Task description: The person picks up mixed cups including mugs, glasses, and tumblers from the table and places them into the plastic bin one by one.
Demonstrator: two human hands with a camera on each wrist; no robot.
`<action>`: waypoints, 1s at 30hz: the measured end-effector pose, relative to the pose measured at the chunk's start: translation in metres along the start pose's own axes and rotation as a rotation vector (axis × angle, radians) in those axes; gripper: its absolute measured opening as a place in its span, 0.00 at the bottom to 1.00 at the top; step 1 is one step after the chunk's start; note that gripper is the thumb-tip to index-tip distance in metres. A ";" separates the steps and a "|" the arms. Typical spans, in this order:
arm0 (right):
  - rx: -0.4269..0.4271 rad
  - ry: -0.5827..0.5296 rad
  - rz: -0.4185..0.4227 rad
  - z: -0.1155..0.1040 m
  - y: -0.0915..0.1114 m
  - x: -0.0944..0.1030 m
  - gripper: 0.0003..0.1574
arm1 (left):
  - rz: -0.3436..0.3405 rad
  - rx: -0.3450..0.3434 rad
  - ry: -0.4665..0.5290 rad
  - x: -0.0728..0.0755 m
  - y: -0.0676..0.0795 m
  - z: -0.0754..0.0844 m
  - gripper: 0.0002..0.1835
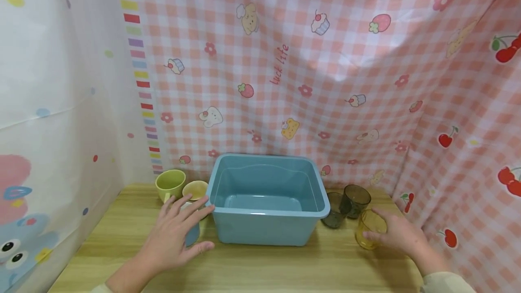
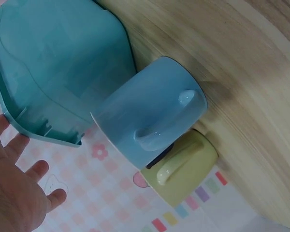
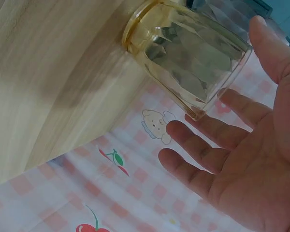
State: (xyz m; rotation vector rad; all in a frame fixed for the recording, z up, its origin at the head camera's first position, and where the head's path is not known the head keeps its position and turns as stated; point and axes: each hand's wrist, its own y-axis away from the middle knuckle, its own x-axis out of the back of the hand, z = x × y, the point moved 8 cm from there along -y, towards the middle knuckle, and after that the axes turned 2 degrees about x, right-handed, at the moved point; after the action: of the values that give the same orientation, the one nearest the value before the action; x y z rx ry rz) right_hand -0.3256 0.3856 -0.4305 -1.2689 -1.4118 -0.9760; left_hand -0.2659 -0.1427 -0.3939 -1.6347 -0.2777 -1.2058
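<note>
Amber glass: The faceted amber glass (image 1: 368,223) stands upright on the tabletop, right of the bin and nearest the person's right hand (image 1: 400,234).
Right hand: Thumb and loosely extended fingers flank the glass near its rim, the grip slack rather than clenched; whether skin meets glass, one cannot tell.
Blue mug: A blue mug (image 2: 150,111) stands upright on the opposite side, just left of the bin, its handle facing the left wrist camera.
Left hand: The person's left hand (image 1: 172,234) is spread above the blue mug, grasping nothing, and hides much of it from the head camera; fingertips reach to the bin's rim, contact unclear.
Blue bin: A rectangular plastic bin (image 1: 268,213) stands between mugs and glasses, separating the two groups.
Other mugs: A pale yellow cup (image 1: 196,190) sits behind the blue mug, with a green mug (image 1: 170,181) farther left.
Dark glasses: Two smoky tumblers, one (image 1: 357,200) behind the other (image 1: 333,214), stand between bin and amber glass.
Table: Light wood-grain tabletop (image 1: 260,268).
Backdrop: Pink gingham cloth (image 1: 293,103) hangs behind, printed with strawberries, cupcakes and animals; white spotted cloth (image 1: 61,80) hangs at left, cherry-print cloth (image 1: 468,148) at right.
Lettering: "luck life" runs up the gingham in red.
</note>
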 end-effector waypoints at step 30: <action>-0.044 -0.062 0.121 0.009 0.005 0.003 0.59 | 0.004 0.000 -0.010 0.001 0.001 0.001 0.45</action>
State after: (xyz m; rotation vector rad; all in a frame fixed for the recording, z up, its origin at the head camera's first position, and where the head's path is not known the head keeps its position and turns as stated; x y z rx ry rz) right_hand -0.3218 0.3958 -0.4297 -1.4108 -1.3501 -0.8968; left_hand -0.2643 -0.1427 -0.3940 -1.6415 -0.2803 -1.1945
